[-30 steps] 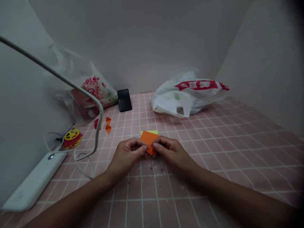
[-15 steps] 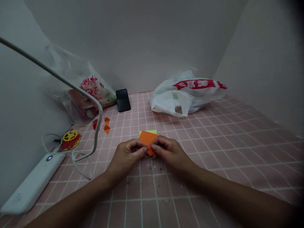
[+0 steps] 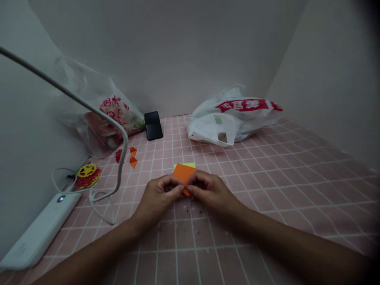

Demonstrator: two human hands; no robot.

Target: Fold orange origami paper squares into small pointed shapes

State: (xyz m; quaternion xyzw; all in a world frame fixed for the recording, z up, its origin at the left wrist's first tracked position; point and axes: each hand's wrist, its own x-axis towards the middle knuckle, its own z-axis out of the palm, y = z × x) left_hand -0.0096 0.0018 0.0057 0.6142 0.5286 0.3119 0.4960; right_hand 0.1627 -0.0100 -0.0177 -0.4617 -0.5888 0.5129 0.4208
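Between the fingertips of both hands is a small orange folded paper point(image 3: 187, 192), mostly covered by thumbs and fingers. My left hand point(image 3: 162, 196) pinches it from the left, thumb against the curled fingers. From the other side my right hand point(image 3: 212, 194) grips it the same way, the two thumbs almost touching. Just behind lies a flat orange paper square point(image 3: 184, 173); whether it joins the folded piece I cannot tell. Yellow-green paper point(image 3: 190, 164) sticks out from under the square's far edge.
Small orange folded-paper figures point(image 3: 133, 161) and a red one point(image 3: 118, 155) sit left of centre. A phone point(image 3: 153, 125), a clear plastic bag point(image 3: 103, 118) and a white bag point(image 3: 213, 126) lie at the back. A cable point(image 3: 121, 166) arches over a white power bank point(image 3: 41, 231) and yellow-red cutouts point(image 3: 88, 175).
The right thumb and fingers have shifted slightly left and down, closer to the left thumb, covering more of the folded paper. The view has moved only a little.
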